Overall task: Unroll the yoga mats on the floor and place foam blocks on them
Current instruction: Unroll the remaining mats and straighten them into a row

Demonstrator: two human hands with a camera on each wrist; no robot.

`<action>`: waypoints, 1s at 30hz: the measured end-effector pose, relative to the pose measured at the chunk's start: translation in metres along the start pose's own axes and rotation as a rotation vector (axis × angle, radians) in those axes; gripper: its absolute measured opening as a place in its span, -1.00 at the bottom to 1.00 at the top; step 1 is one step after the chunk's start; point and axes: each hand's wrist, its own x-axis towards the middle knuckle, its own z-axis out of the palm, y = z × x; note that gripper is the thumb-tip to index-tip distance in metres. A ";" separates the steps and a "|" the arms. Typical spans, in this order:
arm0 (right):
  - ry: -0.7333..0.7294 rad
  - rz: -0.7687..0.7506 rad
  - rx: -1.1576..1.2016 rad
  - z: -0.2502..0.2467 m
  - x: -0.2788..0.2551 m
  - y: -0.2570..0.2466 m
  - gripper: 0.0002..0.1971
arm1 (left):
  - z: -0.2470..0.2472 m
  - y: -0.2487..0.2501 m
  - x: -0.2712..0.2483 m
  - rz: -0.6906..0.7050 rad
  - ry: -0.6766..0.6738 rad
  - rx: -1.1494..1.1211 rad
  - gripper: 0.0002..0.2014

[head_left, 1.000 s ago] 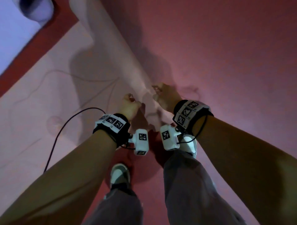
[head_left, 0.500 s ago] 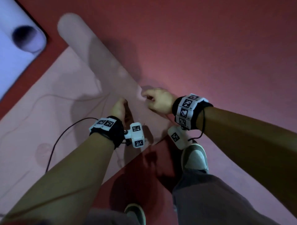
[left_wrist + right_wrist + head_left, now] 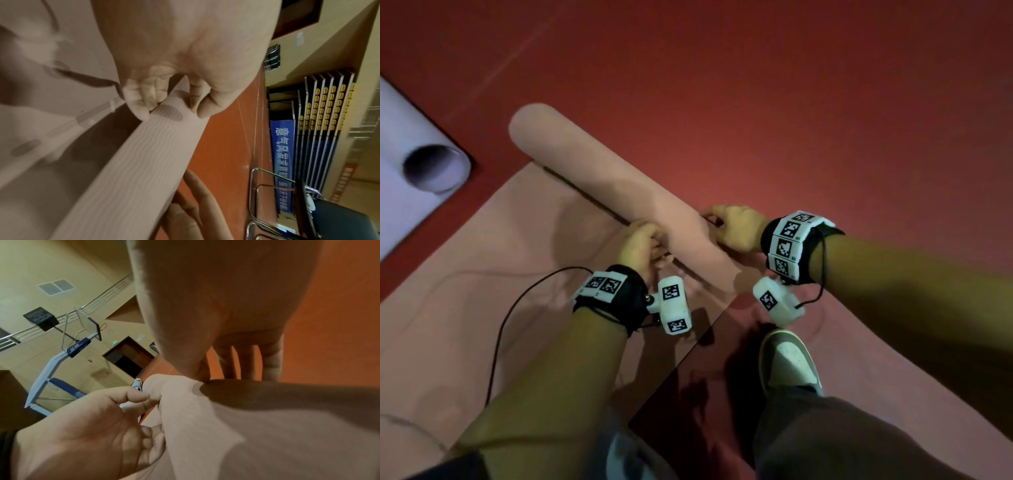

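Observation:
A pink yoga mat lies partly unrolled on the red floor, its flat part [image 3: 482, 291] at the lower left. Its roll [image 3: 599, 174] runs diagonally from upper left to my hands. My left hand [image 3: 643, 240] grips the near side of the roll close to its near end. In the left wrist view the curled fingers [image 3: 139, 100] and the thumb of that hand [image 3: 172, 113] lie on the ribbed roll [image 3: 144, 162]. My right hand [image 3: 732, 226] holds the roll's near end from the far side. Its fingers [image 3: 246, 363] reach down behind the roll [image 3: 267, 418]. No foam block is in view.
A lavender mat [image 3: 400, 212] with its rolled end [image 3: 434, 168] lies at the upper left. A black cable [image 3: 500, 335] trails over the pink mat. My right shoe [image 3: 787, 363] stands just beside the mat's edge. Red floor [image 3: 791, 102] stretches beyond the roll.
The view has pulled back, so the whole roll and the lavender roll end now show. Both hands stay at the roll's near end. The right foot has stepped forward.

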 end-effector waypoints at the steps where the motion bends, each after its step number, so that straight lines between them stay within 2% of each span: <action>1: 0.017 0.009 0.013 0.002 -0.002 0.001 -0.52 | -0.002 -0.001 0.001 0.035 0.010 0.009 -0.86; 5: 0.059 0.016 0.005 0.005 -0.006 0.007 -0.46 | -0.001 -0.001 0.011 0.151 0.012 0.026 -0.75; 10: -0.015 -0.009 -0.016 0.007 -0.011 0.009 0.04 | 0.014 0.006 0.020 0.273 -0.025 0.026 -0.70; 12: 0.037 -0.006 -0.068 0.011 -0.011 0.013 0.07 | 0.018 0.007 0.023 0.281 -0.062 0.011 -0.71; 17: 0.160 0.020 -0.037 0.003 -0.009 0.029 -0.23 | 0.026 0.008 0.027 0.309 -0.177 -0.023 -0.61; 21: 0.203 0.126 0.147 -0.004 -0.006 0.047 -0.52 | 0.042 0.010 0.030 0.338 -0.236 0.114 -0.45; 24: 0.261 0.148 0.182 -0.006 0.000 0.059 -0.67 | 0.062 0.013 0.036 0.334 -0.239 0.194 -0.39; 30: 0.398 0.309 0.192 -0.013 0.018 0.085 -0.77 | 0.094 0.021 0.058 0.387 -0.250 0.404 -0.35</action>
